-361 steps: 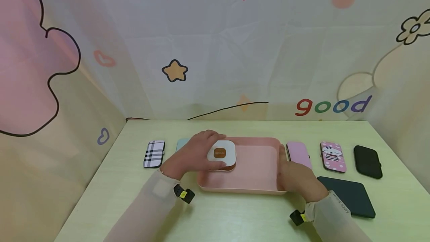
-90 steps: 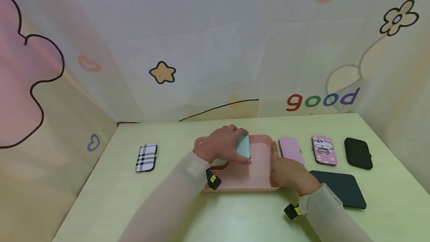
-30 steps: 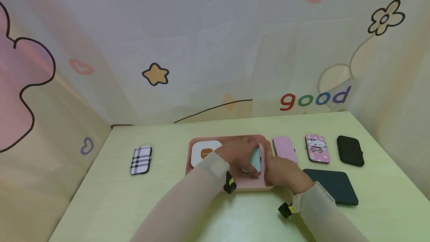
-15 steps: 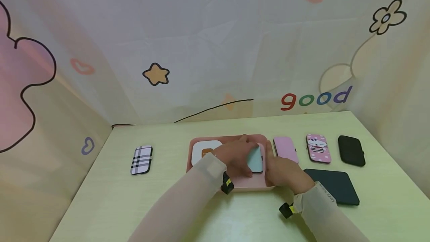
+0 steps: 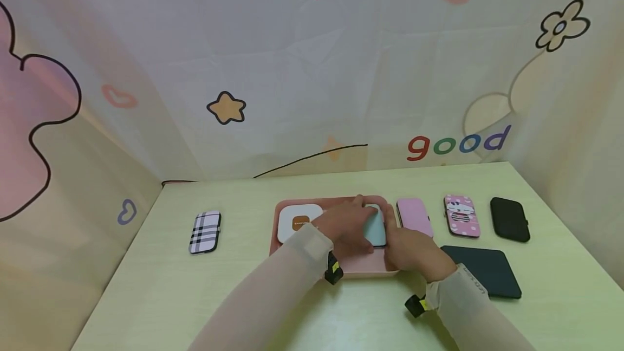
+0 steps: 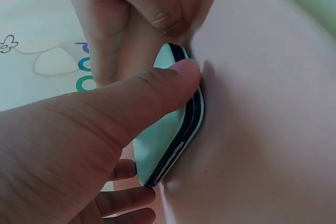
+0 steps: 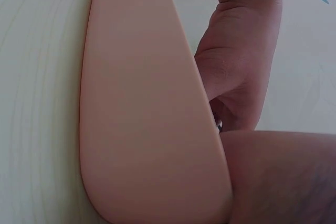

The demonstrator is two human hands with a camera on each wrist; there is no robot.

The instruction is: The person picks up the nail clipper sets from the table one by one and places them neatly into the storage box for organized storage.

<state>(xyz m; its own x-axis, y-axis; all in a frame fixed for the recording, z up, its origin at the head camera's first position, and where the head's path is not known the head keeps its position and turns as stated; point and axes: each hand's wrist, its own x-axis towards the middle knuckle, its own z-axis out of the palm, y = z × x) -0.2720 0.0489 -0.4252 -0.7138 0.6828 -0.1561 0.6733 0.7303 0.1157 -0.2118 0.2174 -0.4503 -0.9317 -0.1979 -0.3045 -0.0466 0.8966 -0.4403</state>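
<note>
My left hand [image 5: 345, 226] pinches a mint-green flat case [image 5: 375, 226] with dark edges, inside the right end of a pink tray [image 5: 363, 274]. In the left wrist view the thumb presses the near edge of the case [image 6: 157, 140], and fingertips meet its other end. My right hand [image 5: 411, 251] holds the tray's right wall, index finger stretched along the rim. A white rounded case [image 5: 286, 226] with an orange-brown label lies at the tray's left end, partly covered by my left arm. From the right wrist, the tray's outer wall [image 7: 147, 108] fills much of the view.
To the tray's right lie a plain pink case [image 5: 413, 215], a pink cartoon case [image 5: 461, 215] and a black case [image 5: 509, 219]. A dark flat panel [image 5: 487, 272] sits beside my right wrist. Far left is a plaid case [image 5: 205, 232]. A printed curtain [image 5: 292, 69] backs the table.
Over twelve seconds my left hand let go of the white case in the tray and brought the mint-green case in from the left. Just now it shifted slightly right and away from me.
</note>
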